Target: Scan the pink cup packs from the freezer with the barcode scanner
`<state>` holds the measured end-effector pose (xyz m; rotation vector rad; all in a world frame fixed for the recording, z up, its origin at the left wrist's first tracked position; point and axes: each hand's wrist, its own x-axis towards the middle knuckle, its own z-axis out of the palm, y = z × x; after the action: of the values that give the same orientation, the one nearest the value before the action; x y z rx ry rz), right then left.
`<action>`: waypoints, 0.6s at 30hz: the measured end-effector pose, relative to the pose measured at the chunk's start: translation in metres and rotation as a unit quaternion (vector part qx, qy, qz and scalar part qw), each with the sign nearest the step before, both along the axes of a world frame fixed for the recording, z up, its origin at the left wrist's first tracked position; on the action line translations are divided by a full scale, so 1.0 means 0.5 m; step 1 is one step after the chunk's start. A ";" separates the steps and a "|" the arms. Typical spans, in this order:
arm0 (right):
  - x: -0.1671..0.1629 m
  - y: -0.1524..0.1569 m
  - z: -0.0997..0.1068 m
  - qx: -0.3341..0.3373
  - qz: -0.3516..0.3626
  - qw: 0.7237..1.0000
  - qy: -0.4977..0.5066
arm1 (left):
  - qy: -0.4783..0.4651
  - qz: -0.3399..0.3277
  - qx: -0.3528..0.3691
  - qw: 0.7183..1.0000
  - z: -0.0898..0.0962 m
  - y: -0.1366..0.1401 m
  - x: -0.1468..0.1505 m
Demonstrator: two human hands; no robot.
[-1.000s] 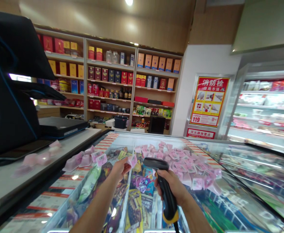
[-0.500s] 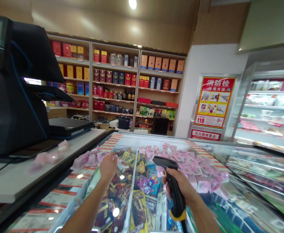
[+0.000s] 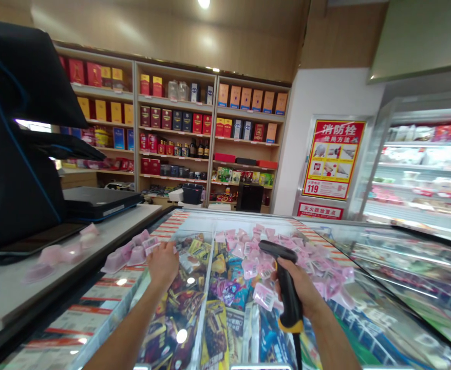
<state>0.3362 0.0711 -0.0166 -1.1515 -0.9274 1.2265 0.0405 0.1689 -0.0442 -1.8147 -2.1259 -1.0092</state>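
Note:
My right hand (image 3: pixel 298 288) is wrapped round a black and yellow barcode scanner (image 3: pixel 290 293), its head pointing up and left above a glass-topped freezer. Many small pink plastic cups with barcode labels (image 3: pixel 314 257) lie heaped on the glass around it. One labelled pink cup (image 3: pixel 264 296) sits just left of the scanner's handle. Over on the left, my left hand (image 3: pixel 164 264) has its fingers curled, beside a smaller row of pink cups (image 3: pixel 127 251). Its fingertips are hidden, so anything in them does not show.
Wrapped ice creams (image 3: pixel 187 303) show through the freezer glass. A counter (image 3: pixel 13 303) on the left carries a black checkout machine (image 3: pixel 17 139) and more pink cups (image 3: pixel 61 254). Shelves of boxes (image 3: pixel 175 121) stand behind; a red and yellow poster (image 3: pixel 333 159) hangs on the wall.
The view has turned slightly right. My right hand and the scanner have shifted right over the heap, showing more labelled cups. My left hand's fingers have drawn in near the left row.

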 end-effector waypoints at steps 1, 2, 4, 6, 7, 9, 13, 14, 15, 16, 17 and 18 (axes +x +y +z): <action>-0.001 0.000 0.000 -0.004 -0.002 1.000 -0.004 | -0.005 -0.012 0.003 1.000 0.002 -0.003 0.021; -0.001 0.001 -0.001 -0.009 -0.005 1.000 -0.008 | -0.012 -0.031 0.004 0.999 0.004 -0.006 0.045; -0.003 0.002 -0.002 -0.013 -0.004 1.000 -0.013 | -0.030 -0.090 -0.010 0.995 0.005 -0.010 0.103; -0.003 0.002 -0.004 -0.008 0.002 1.000 -0.018 | -0.054 -0.158 -0.032 0.986 0.001 -0.014 0.167; -0.004 0.002 -0.003 -0.005 0.006 1.000 -0.023 | -0.068 -0.187 -0.046 0.979 -0.003 -0.017 0.198; -0.005 0.000 -0.001 -0.005 0.012 0.999 -0.034 | -0.097 -0.222 -0.077 0.967 -0.012 -0.024 0.253; -0.013 -0.006 0.007 -0.009 0.013 0.999 -0.040 | -0.140 -0.246 -0.116 0.952 -0.023 -0.044 0.312; -0.015 -0.008 0.009 -0.005 0.008 0.999 -0.039 | -0.148 -0.245 -0.120 0.950 -0.024 -0.047 0.315; -0.017 -0.009 0.010 -0.002 0.003 0.999 -0.038 | -0.156 -0.243 -0.124 0.949 -0.024 -0.048 0.315; -0.019 -0.010 0.012 0.000 -0.001 0.999 -0.037 | -0.165 -0.240 -0.128 0.948 -0.024 -0.046 0.312; -0.021 -0.010 0.013 0.001 -0.004 0.999 -0.034 | -0.175 -0.234 -0.133 0.947 -0.025 -0.042 0.306; -0.023 -0.011 0.014 0.001 -0.004 1.000 -0.029 | -0.186 -0.224 -0.137 0.947 -0.026 -0.036 0.298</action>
<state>0.3246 0.0654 -0.0098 -1.1943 -0.9656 1.1913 0.1895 0.1511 -0.0572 -2.4996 -2.1932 -1.2960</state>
